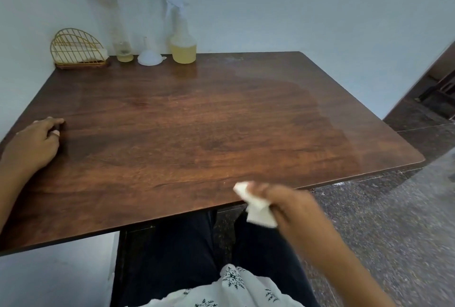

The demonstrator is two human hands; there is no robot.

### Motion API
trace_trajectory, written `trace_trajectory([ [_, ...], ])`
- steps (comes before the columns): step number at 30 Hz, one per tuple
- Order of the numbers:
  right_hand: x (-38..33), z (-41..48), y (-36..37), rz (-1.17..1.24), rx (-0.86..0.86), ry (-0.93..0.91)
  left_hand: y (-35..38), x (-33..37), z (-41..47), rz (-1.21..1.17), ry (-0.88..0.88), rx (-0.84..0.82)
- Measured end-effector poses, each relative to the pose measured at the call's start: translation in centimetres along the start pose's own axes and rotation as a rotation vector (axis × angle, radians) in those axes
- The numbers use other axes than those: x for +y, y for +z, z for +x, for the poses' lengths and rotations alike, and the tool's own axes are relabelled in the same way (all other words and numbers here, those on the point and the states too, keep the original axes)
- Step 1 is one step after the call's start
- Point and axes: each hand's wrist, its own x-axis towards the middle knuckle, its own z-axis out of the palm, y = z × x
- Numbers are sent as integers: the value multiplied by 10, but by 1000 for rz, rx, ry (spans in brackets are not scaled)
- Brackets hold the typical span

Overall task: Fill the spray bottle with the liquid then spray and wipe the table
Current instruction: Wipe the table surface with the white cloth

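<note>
A clear spray bottle (181, 36) with a white trigger head and yellowish liquid in its lower part stands at the back of the brown wooden table (197, 122). Left of it are a white funnel (149, 57) turned upside down and a tall clear bottle (115, 23) with a pink cap and a little liquid at its bottom. My right hand (293, 205) grips a crumpled white tissue (256, 205) at the table's near edge, blurred. My left hand (37, 141) rests on the table's left side, fingers curled, holding nothing.
A gold wire napkin holder (78, 48) with white tissues stands in the table's back left corner against the wall. A shiny wet patch covers the table's right half. Speckled dark floor lies to the right, with a doorway at the far right.
</note>
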Motion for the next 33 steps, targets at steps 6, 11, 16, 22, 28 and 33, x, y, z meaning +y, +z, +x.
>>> trace_trajectory([
  [6, -3, 66, 16, -240, 157, 197, 5, -7, 8, -34, -41, -4],
  [11, -39, 36, 68, -266, -33, -116, 13, -21, 10, -11, -73, 32],
  [16, -28, 10, 32, 50, -168, -24, -20, 47, -37, 70, 54, 32],
  [22, 20, 36, -30, 237, 8, 198, -17, 207, -103, -43, 457, -55],
  [28, 67, 109, -58, 216, 112, 196, 46, 387, -122, -341, 666, -568],
  [33, 124, 148, -90, 400, 334, 327, 113, 489, -90, -719, 486, -817],
])
